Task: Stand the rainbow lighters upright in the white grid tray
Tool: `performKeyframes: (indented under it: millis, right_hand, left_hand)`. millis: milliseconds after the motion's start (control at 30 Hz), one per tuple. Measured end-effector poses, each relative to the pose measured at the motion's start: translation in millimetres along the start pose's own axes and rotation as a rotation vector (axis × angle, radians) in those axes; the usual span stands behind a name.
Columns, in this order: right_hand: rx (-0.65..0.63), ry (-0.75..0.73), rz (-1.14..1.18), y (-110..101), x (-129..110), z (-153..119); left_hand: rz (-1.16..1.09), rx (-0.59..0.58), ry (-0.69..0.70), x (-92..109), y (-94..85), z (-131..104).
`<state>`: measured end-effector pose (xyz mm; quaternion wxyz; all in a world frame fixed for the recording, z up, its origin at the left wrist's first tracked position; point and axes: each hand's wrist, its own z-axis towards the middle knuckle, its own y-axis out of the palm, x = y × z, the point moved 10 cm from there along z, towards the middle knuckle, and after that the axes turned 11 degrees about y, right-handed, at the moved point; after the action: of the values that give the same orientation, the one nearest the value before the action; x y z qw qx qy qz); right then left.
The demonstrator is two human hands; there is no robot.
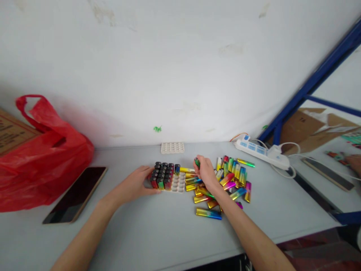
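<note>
A white tray [178, 183] with rows of holes lies on the table. Black-topped lighters [163, 175] with shiny coloured bodies stand upright in its left part, and one blue and yellow lighter [177, 169] begins another row. My left hand [141, 181] grips the tray's left end, thumb along the front and fingers behind. To the right of the tray, my right hand [206, 173] is closed around a green lighter [197, 162], of which only the end shows. Beneath and beyond that hand spreads a loose pile of metallic coloured lighters [238, 194].
Against the wall lies another white holed tray [172, 147]. A red plastic bag [56, 158], a cardboard box [14, 131] and a phone [76, 195] are on the left. At the right are a power strip [262, 153] with cables and a blue metal frame [313, 81].
</note>
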<state>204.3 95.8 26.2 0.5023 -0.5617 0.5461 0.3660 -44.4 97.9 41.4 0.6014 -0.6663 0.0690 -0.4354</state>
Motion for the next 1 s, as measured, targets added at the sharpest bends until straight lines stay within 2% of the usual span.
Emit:
performKeyframes:
  millis: [167, 267, 333, 500, 600, 733, 900, 1000]
  right_hand:
    - [-0.145, -0.127, -0.002, 7, -19, -13]
    - [-0.284, -0.25, -0.104, 16, -38, -31]
    - [-0.314, -0.309, -0.189, 19, -47, -41]
    - [-0.115, -0.469, -0.357, 14, -63, -48]
    - [-0.018, -0.455, -0.391, 12, -59, -45]
    - [-0.021, -0.404, -0.436, 18, -46, -39]
    - [-0.024, -0.54, -0.641, 33, -43, -42]
    - [0.009, -0.56, -0.742, 41, -41, -45]
  left_hand:
    - [0.014, -0.004, 0.019, -3, 2.7, -1]
    - [0.015, -0.015, 0.026, -3, 4.5, -1]
    - [0.013, -0.014, 0.017, -3, 4.0, -1]
    - [-0.006, -0.001, 0.028, -2, 2.5, -1]
    - [-0.002, -0.003, 0.028, -2, 3.0, -1]
    - [-0.01, -0.005, 0.026, -1, 3.0, 0]
    - [-0.021, -0.001, 0.02, -2, 3.8, 0]
    - [-0.019, 0.002, 0.026, -3, 4.4, 0]
